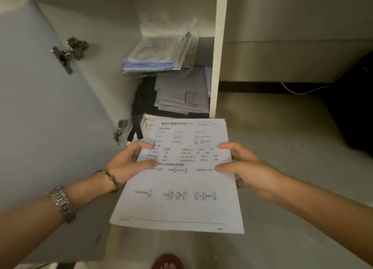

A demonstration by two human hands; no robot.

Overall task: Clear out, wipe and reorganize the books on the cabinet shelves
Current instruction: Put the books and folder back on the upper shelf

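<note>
Cabinet door (40, 107): standing open at the left edge of the view; two metal hinges (69, 52) showing along its inner side.
Left wrist: wearing a metal watch (60, 202) and a thin dark bracelet (110, 177) nearer the hand.
Left hand (129, 164): gripping the left edge of the worksheet stack; thumb lying across the printed face, fingers curling round the edge to the underside.
Worksheet stack (179, 180): being held flat between both hands, in front of the open cabinet and above the floor; printed arithmetic problems facing up, heading at the far edge. Far edge sitting just in front of the cabinet's bottom shelf; near edge hanging free towards the person.
Right hand (248, 168): gripping the right edge of the stack; thumb pressing on top, index finger lying on the page further up, remaining fingers curling underneath.
Upper shelf: carrying a clear plastic zip folder (150, 54) with blue trim, lying tilted towards the shelf's front edge.
Lower shelf: carrying a pile of grey papers (181, 93) at the right; a black bag (144, 99) with straps hanging over the front edge at the left.
Cabinet side panel (218, 57): white, upright, closing off the shelves at the right.
Floor (282, 127): grey; a white cable (298, 90) lying along the wall base at the right.
Bottom edge of view: a red slipper (167, 261) partly showing.
</note>
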